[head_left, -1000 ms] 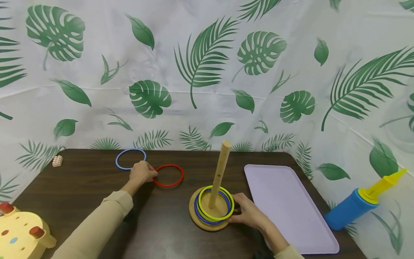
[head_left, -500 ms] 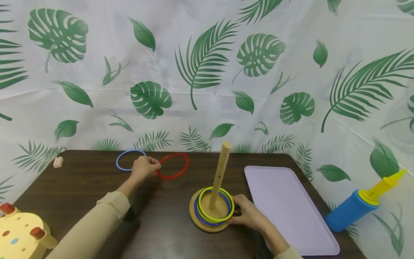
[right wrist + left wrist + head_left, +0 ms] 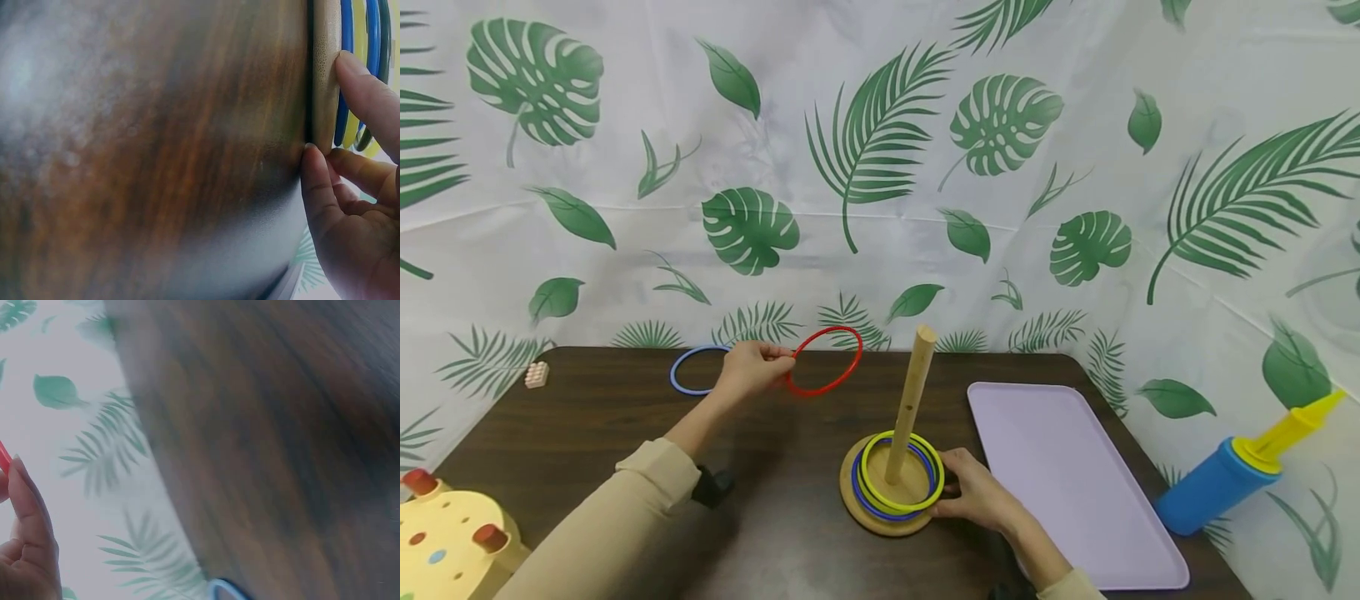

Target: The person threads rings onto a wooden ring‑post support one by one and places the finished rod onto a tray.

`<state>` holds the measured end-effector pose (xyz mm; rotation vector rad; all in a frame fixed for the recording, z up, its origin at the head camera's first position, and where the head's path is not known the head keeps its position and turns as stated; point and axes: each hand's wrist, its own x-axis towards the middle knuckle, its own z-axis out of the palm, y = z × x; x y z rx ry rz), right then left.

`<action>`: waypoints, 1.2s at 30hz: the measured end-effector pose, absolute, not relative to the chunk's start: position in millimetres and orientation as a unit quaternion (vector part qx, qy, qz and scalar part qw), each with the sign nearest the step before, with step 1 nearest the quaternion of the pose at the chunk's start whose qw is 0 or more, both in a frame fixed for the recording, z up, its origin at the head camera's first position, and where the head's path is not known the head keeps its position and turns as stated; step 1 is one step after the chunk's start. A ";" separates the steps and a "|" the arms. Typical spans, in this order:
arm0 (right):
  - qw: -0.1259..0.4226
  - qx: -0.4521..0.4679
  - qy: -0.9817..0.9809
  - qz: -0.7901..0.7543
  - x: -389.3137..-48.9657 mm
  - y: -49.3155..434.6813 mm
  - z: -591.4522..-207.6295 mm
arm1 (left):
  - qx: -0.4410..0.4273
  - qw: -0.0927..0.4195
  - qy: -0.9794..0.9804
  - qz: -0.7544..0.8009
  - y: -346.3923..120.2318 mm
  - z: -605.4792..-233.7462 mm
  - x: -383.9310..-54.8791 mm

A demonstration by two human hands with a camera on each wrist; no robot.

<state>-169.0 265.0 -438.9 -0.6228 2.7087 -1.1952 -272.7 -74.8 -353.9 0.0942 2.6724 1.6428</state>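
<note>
"Red ring [image 3: 814, 393] and left hand [image 3: 751, 371] have both moved up and rightward since the earlier frame. Anything else?"

"Not that I can see: the right hand [image 3: 976, 492] stays at the base [image 3: 912, 485], low and just right of centre in the frame."

"How does each hand hold?"

"The left pinches the red ring at its left edge, with the ring tilted and looking clear of the table [image 3: 760, 542]. The right has thumb and fingers around the base's edge, likely steadying it."

"And what's done so far?"

"Several rings lie around the peg [image 3: 913, 392], down at the base. The yellow ring [image 3: 901, 508] is on top, with a blue ring [image 3: 854, 483] showing below. The right wrist view adds a dark green ring [image 3: 384, 37]. I can't give a sure count."

"So what's left?"

"Two, by my reading. The red ring is in hand, left of the peg and well apart from it. The light blue ring [image 3: 673, 375] lies on the table's far edge, left of centre, partly behind the left hand. I'd call the stacking past halfway."
</note>
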 end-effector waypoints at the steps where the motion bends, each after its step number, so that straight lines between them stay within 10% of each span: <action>1: 0.059 -0.206 0.893 -0.395 -169.2 265.0 -438.6 | 0.035 0.006 0.846 0.532 -73.1 -350.1 -271.2; 36: 0.055 -0.216 0.890 -0.398 -168.4 265.5 -434.2 | 0.172 0.016 0.775 0.608 -16.9 -273.4 -227.0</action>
